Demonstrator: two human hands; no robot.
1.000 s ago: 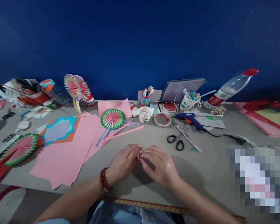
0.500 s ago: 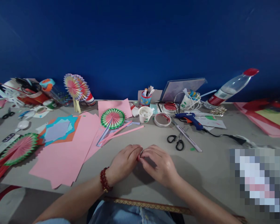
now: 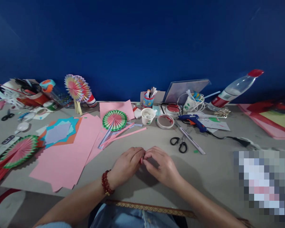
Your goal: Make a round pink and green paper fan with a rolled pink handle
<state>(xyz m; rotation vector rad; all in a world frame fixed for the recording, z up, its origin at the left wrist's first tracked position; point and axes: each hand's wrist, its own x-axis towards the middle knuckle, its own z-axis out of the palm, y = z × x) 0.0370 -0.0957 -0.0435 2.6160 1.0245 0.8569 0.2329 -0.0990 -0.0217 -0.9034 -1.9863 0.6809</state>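
Observation:
Low over the front of the table, my left hand and my right hand meet at the fingertips. Between them is a small red piece, mostly hidden by the fingers, so its kind cannot be made out. Both hands are closed in a pinch around it. Beyond them lie pink paper strips and a pink-and-green pleated paper rosette. Black-handled scissors and a utility knife rest to the right of my right hand.
Pink paper sheets cover the left side. At the back stand a paper cup, a tape roll and a pen holder. A blue glue gun with a cord and a leaning bottle are on the right.
My right hand's fingers have shifted slightly at the small red piece, and a little more of its red shows. Everything else stays nearly the same.

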